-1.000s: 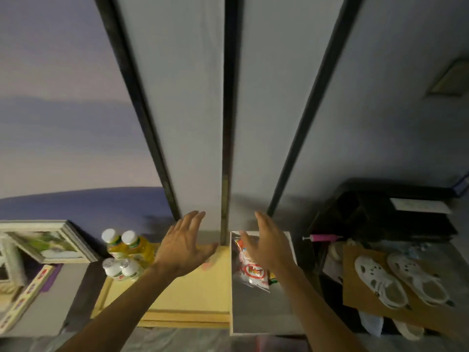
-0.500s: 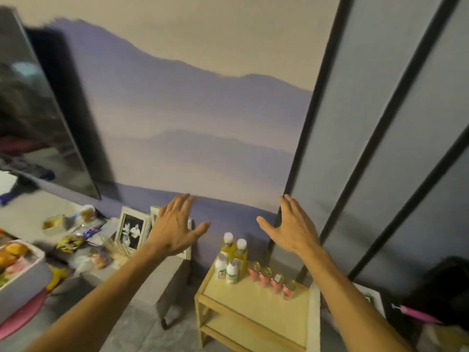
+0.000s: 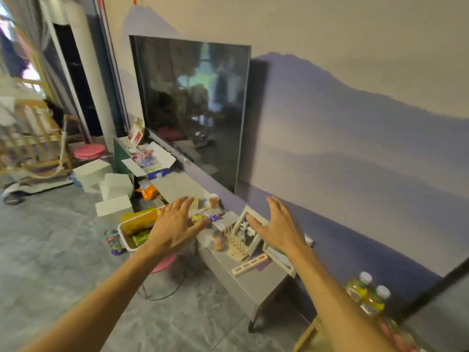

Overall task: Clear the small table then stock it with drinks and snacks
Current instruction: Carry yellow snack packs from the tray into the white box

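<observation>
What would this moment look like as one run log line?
left hand: open, empty | right hand: open, empty | both over TV bench | snack bin under left hand | juice bottles lower right

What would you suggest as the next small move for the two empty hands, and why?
Probably lower the left hand into the white bin of snack packets beneath it and take one. Both it and the right hand are open and empty, and only bottles show at the small table.

Dark television [image 3: 193,107] above grey console [image 3: 256,283] with picture frame [image 3: 245,233]
</observation>
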A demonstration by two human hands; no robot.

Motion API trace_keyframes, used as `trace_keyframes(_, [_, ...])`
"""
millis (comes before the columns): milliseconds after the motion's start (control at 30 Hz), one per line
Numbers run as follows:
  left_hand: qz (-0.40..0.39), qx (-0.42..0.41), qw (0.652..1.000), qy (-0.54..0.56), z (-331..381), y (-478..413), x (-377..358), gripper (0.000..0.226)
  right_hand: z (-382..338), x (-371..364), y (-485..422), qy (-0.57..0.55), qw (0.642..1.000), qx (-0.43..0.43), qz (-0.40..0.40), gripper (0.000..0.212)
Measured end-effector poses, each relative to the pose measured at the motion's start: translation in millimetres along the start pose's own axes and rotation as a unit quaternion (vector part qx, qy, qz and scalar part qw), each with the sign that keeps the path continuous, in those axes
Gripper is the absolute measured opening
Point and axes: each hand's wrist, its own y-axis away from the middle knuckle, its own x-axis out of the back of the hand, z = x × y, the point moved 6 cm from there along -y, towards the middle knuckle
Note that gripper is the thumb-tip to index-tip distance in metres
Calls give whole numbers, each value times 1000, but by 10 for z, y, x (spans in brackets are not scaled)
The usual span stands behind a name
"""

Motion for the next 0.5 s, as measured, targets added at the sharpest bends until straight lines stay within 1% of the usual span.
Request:
trace_keyframes(67, [2, 28, 1000, -2, -434, -35, 116, 97, -368, -242, -283, 6, 999, 28, -19, 98])
trace_keyframes(200, [0, 98, 995, -6, -1226, -237, 237, 96, -973, -757, -908, 13, 996, 82, -44, 97])
trace_keyframes(333, [-5, 151, 988, -11, -1846, -541, 309, 118, -1399, -1321, -1594, 11, 992, 98, -82, 99])
trace_keyframes(367, [-7, 162, 987, -15, -2012, -638, 311, 120, -1490, -1467, -1759, 11, 991, 100, -93, 99])
trace_keyframes(400, [-10, 172, 985, -19, -2180, -738, 306, 119, -1584, -1613, -1918, 9, 989, 106, -102, 98])
trace_keyframes(500, [-22, 203, 978, -35, -2696, -1021, 243, 106, -1852, -2056, -2363, 5, 982, 132, -138, 96])
